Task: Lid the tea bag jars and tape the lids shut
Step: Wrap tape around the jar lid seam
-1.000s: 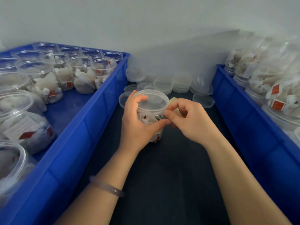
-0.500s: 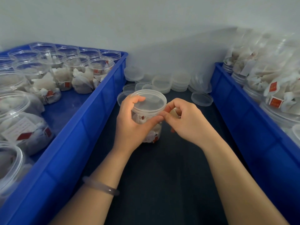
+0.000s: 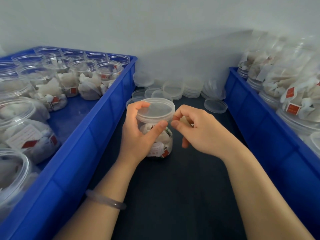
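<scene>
- Jar location: clear round plastic jar (image 3: 161, 142) packed with white tea bags stands upright on the dark tabletop (image 3: 173, 196), between the left blue plastic crate (image 3: 86, 135) and the right blue plastic crate (image 3: 259, 122).
- Translucent round plastic lid (image 3: 155, 109) sits on the jar's mouth and looks level. Cannot tell if it is fully seated.
- Left hand (image 3: 138, 134) grips the jar's upper body from the left, with the thumb on the lid's front skirt and fingers hooked over its far-left edge.
- Right hand (image 3: 197, 132) is just beside the lid's right rim, with fingers curled round a small pale object (image 3: 183, 120) in the palm. The object is mostly hidden. It could be a tape roll, but I can't confirm that.
- Handling, my read: the jar is light, thin-walled and slick. A hard squeeze would flex the wall and could pop the lid.
- Best hold is at the shoulder just under the lid, likely the stiffest part. Press the lid down from top centre.
- Tape belongs across the seam between lid skirt and jar. No tape is discernible there, though clear on clear would be hard to spot.
- Open jars (image 3: 83, 70) of tea bags sit in the left crate, and loose lids (image 3: 192, 87) are stacked at the back of the tabletop.
</scene>
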`<state>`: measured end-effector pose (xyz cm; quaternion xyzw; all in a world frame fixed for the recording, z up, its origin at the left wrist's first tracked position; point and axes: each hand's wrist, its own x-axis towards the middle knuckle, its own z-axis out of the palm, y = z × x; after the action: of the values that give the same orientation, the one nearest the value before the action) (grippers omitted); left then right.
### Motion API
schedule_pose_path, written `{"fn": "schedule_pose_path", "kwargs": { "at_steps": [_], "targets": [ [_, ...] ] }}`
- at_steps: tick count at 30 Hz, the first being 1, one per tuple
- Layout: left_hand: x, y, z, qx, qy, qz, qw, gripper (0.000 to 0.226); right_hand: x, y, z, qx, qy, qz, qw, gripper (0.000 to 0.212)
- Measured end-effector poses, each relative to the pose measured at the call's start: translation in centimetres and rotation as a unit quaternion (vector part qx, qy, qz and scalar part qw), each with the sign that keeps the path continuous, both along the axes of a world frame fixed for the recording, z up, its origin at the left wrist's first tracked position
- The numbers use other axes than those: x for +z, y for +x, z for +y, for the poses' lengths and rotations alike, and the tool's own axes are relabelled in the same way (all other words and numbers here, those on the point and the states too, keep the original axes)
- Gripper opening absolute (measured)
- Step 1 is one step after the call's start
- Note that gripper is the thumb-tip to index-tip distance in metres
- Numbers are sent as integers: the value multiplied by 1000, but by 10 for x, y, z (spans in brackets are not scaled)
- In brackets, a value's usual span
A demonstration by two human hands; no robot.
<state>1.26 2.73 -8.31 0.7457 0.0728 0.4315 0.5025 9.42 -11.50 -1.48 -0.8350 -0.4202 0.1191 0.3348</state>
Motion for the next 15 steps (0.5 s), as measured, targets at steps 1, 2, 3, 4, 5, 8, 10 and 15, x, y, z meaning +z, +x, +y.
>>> {"fn": "schedule_pose_path", "kwargs": {
  "at_steps": [1,2,3,4,5,8,10,15],
  "targets": [
    [0,0,1,2,-4,0,1000,50,1,0,0,2,6,-5,1000,12],
    [-1,0,2,3,-9,0,1000,52,2,0,-1,4,12,-6,1000,13],
    [-1,0,3,0,-19,-1,1000,54,3,0,-2,8,18,-3,1000,14],
    [-1,-1,4,-6,-32,-4,999,56,4,1,-4,14,20,0,1000,15],
    [-1,-1,6,-13,-47,-9,999,56,6,1,-6,21,20,4,1000,15],
    [-1,-1,8,-35,-82,-28,996,60,9,0,-9,28,27,16,999,13],
    [-2,-1,8,-49,-86,-28,995,60,8,0,-8,23,27,-8,999,14],
    [1,-4,5,-72,-89,-22,993,68,8,0,-7,4,40,-28,999,14]
  ]
}}
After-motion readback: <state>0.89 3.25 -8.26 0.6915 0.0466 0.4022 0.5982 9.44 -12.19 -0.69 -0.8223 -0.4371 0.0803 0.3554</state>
